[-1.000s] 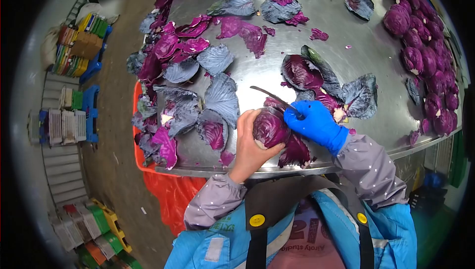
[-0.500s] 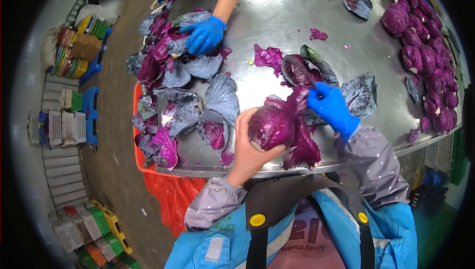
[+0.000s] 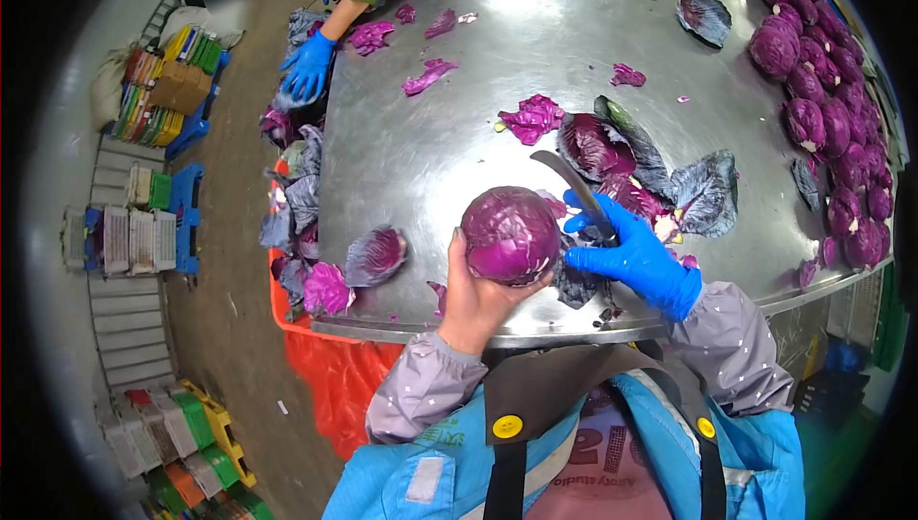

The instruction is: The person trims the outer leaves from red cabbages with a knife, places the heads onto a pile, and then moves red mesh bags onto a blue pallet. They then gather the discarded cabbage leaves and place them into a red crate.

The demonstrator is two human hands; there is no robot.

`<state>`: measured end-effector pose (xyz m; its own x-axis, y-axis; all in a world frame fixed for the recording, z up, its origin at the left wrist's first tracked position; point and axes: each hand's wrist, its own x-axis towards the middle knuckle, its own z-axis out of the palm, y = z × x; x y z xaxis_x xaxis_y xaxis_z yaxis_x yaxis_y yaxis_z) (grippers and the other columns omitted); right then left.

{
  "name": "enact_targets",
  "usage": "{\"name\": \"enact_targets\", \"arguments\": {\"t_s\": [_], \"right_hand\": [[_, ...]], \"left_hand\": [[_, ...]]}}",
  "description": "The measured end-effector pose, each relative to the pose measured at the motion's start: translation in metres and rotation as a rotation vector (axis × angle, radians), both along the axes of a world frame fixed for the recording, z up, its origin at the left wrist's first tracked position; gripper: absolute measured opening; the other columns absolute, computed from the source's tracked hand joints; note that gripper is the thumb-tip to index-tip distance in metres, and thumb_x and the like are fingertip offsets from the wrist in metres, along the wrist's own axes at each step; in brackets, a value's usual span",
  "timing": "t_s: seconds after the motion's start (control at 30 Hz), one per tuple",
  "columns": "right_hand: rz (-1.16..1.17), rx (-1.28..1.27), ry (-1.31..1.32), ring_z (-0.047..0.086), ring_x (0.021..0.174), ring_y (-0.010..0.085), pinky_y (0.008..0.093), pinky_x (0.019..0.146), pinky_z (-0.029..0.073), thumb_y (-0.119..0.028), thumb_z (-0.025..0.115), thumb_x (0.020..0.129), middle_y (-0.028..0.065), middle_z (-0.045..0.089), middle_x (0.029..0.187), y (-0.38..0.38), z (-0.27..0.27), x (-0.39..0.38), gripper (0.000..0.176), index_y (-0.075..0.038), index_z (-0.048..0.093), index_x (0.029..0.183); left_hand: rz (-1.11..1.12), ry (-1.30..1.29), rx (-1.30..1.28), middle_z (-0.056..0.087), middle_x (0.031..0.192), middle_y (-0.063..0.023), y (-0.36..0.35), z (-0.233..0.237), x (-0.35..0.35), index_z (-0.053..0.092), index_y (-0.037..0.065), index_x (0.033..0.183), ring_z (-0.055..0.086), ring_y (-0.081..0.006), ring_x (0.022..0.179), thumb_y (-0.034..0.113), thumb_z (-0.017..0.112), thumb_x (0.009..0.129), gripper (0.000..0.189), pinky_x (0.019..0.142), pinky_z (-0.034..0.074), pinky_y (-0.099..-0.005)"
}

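A trimmed red cabbage (image 3: 512, 235) rests in my bare left hand (image 3: 481, 300), whose fingers and thumb curve round its lower left side. My blue-gloved right hand (image 3: 631, 250) grips a knife (image 3: 571, 176) with a curved dark blade that points up and left. The knife is beside the cabbage, just to its right. Around the right hand lie loose outer cabbage leaves (image 3: 710, 193), some dark grey-green and some purple. Part of the knife's handle is hidden by the glove.
Several peeled cabbages (image 3: 835, 126) are piled along the right side of the steel table (image 3: 430, 147). At its left edge, an orange-red bin (image 3: 278, 302) holds discarded leaves. A co-worker's blue-gloved hand (image 3: 308, 68) is over those leaves. Stacked crates (image 3: 143, 241) stand beyond on the floor.
Purple leaves have come off the cabbage, which now shows a smooth round surface. The co-worker's hand has moved left, and the leaf heap on the table's left side has shifted towards the bin.
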<state>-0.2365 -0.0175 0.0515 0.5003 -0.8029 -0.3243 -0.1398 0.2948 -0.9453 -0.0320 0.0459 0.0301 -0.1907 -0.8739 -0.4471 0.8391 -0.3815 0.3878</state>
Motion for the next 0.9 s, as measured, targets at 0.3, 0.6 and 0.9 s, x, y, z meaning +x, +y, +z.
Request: {"name": "enact_targets", "arguments": {"t_s": [0.3,0.6,0.9], "right_hand": [[-0.036,0.182,-0.267,0.055,0.091,0.0102,0.0263,0.078,0.047,-0.022,0.072,0.077,0.0059,0.056,0.109,0.004,0.006,0.004,0.059,-0.005,0.046,0.128],[-0.094,-0.682,0.377,0.058,0.071,0.0224,0.0341,0.064,0.047,-0.040,0.071,0.074,0.0087,0.058,0.091,0.003,0.013,0.015,0.049,-0.008,0.057,0.109],[-0.024,-0.750,0.397,0.057,0.068,0.0307,0.0377,0.059,0.046,-0.030,0.059,0.084,0.0134,0.058,0.077,-0.013,-0.014,-0.001,0.025,-0.006,0.060,0.092]], "left_hand": [[-0.152,-0.262,-0.234,0.024,0.144,-0.0148,-0.003,-0.002,0.002,0.017,0.018,0.142,0.028,-0.0347,0.131,0.060,0.047,0.084,0.078,0.104,0.024,-0.0602],[-0.024,-0.576,-0.292,0.039,0.128,-0.0121,-0.006,-0.005,-0.012,0.024,0.011,0.136,0.045,-0.0239,0.116,0.017,0.076,0.070,0.084,0.099,0.039,-0.0376],[-0.109,-0.597,-0.257,0.040,0.124,-0.0125,-0.002,-0.001,-0.011,0.027,0.008,0.133,0.043,-0.0214,0.116,0.014,0.076,0.065,0.084,0.099,0.037,-0.0340]]}}
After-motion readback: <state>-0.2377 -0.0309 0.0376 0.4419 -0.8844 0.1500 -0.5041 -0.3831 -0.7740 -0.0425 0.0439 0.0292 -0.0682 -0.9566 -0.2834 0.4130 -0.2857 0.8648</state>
